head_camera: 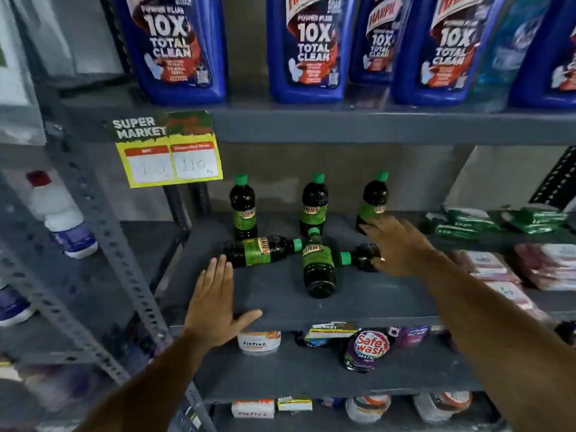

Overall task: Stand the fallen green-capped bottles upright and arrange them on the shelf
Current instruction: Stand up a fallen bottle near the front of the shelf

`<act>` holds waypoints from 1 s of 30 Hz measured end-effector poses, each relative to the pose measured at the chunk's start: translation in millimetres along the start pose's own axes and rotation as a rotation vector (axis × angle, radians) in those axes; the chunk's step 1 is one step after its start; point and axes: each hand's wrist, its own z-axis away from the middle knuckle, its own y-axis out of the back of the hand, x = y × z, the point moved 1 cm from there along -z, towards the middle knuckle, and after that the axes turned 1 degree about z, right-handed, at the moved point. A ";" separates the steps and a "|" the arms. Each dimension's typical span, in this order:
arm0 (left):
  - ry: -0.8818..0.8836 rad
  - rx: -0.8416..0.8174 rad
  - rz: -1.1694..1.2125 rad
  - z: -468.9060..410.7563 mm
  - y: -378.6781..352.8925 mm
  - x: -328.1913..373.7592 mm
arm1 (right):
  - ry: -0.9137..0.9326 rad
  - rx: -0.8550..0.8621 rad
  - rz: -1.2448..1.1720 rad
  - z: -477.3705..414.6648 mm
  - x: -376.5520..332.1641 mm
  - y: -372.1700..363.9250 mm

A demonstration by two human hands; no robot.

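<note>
Nearest me, my left hand (pixel 215 302) lies flat over the front edge of the shelf (pixel 358 304), fingers straight and together, thumb spread to 3 o'clock, gripping nothing. Its fingertips stop just short of the base of the left fallen bottle (pixel 260 251), at 12 o'clock from the hand.

That bottle lies on its side, cap toward 3 o'clock. Beside it the middle fallen bottle (pixel 318 266) lies with its base toward me and its cap at 12 o'clock, near the first bottle's cap. At 3 o'clock from it the right fallen bottle (pixel 361 257) lies with its cap toward 9 o'clock, its body mostly hidden under my right hand (pixel 397 247). That hand hangs open above it, fingers loosely spread, tips reaching to 10 o'clock; I cannot tell whether the palm touches the bottle.

Farther back three bottles stand upright in a row, well apart: left (pixel 242 207), centre (pixel 314 204) and right (pixel 372 202). My right fingertips are at the base of the right one.

Above, a price tag (pixel 168 149) hangs from the upper shelf, which carries blue cleaner jugs (pixel 307 48).
</note>
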 end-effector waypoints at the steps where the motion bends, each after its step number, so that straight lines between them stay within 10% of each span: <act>1: -0.004 -0.008 -0.010 -1.9 -4.0 -2.7 | -0.013 -0.041 0.008 -4.1 -1.4 -4.3; 18: 0.109 -0.206 -0.172 9.2 -18.6 1.1 | -0.040 -0.362 -0.086 -8.7 15.3 -43.1; 25: 0.152 -0.209 -0.184 8.5 -18.4 4.8 | -0.109 -0.282 0.074 -6.3 11.0 -47.3; 30: 0.172 -0.202 -0.184 8.8 -19.5 4.6 | -0.287 -0.216 -0.239 -0.7 18.5 -56.3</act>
